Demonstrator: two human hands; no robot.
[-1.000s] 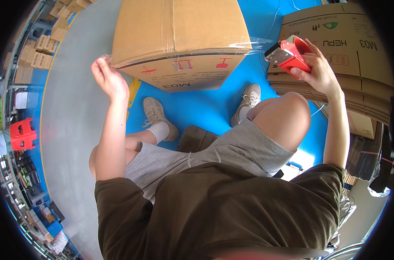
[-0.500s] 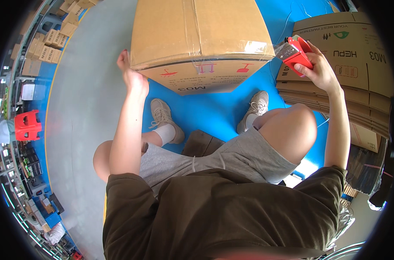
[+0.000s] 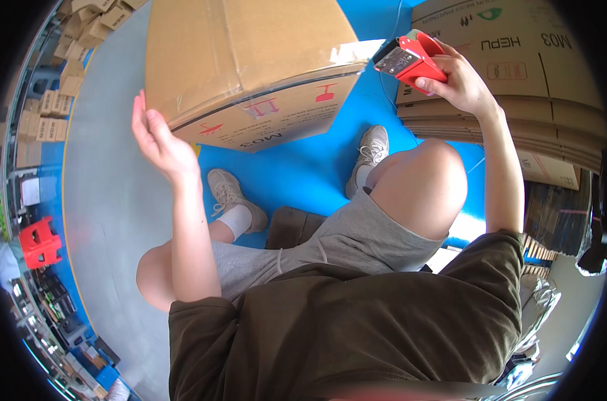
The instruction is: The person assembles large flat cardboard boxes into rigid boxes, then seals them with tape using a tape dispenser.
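Note:
A large brown cardboard box (image 3: 263,50) stands in front of my feet, skewed, with clear tape along its top seam. My left hand (image 3: 168,146) rests at the box's near left corner, fingers stretched out along its side and the thumb beside them. To the right, my right hand (image 3: 460,81) grips a red tape dispenser (image 3: 417,65) with a metal toothed front. A short strip of clear tape (image 3: 360,51) runs from the box's right corner to the dispenser. The far side of the box is cut off by the view's edge.
Flattened cartons (image 3: 517,73) are stacked on the right, close to my right hand. A small dark stool (image 3: 293,226) is between my legs. On the left are a red plastic stool (image 3: 40,242), small boxes (image 3: 51,118) and shelving. The floor is blue and grey.
The box has turned and sits further left in view. My left hand has shifted with it, its fingers now along the corner. The dispenser remains in my right hand, tape still attached.

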